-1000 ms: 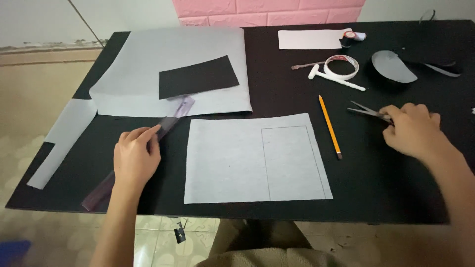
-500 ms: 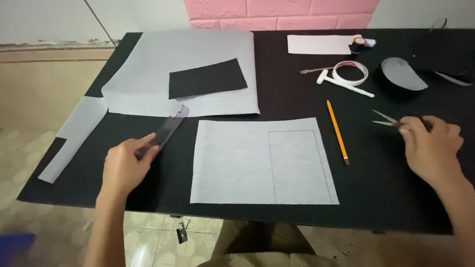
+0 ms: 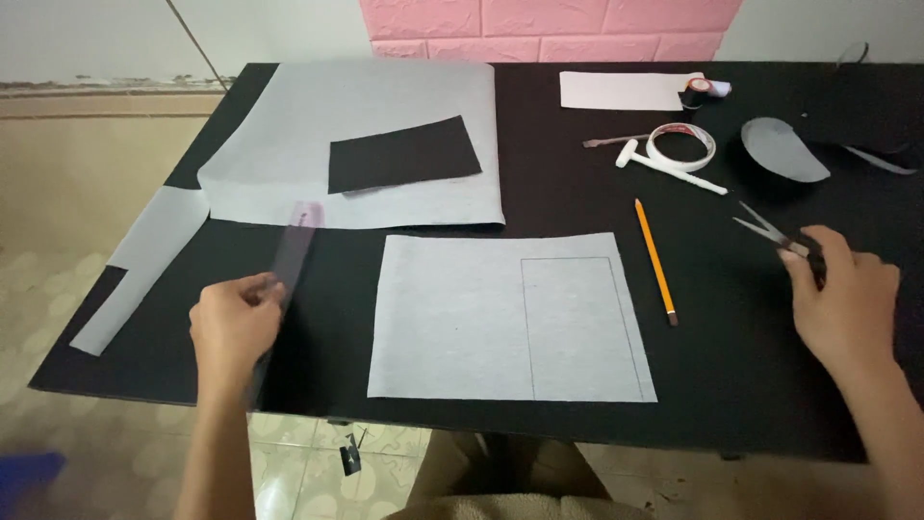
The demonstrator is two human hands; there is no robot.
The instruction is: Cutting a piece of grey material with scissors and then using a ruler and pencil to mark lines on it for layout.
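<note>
Gripping a clear ruler lower left with the left hand and scissors at right in the right hand, the raised blades could snag the grey sheet at centre.

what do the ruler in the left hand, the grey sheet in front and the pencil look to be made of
Ruler: likely clear tinted plastic, since the table shows through it. Grey sheet: matte and flat with clean-cut edges, probably felt or thick paper; cannot tell which. Pencil: seemingly wood, with glossy orange-yellow paint and a dark tip.
</note>
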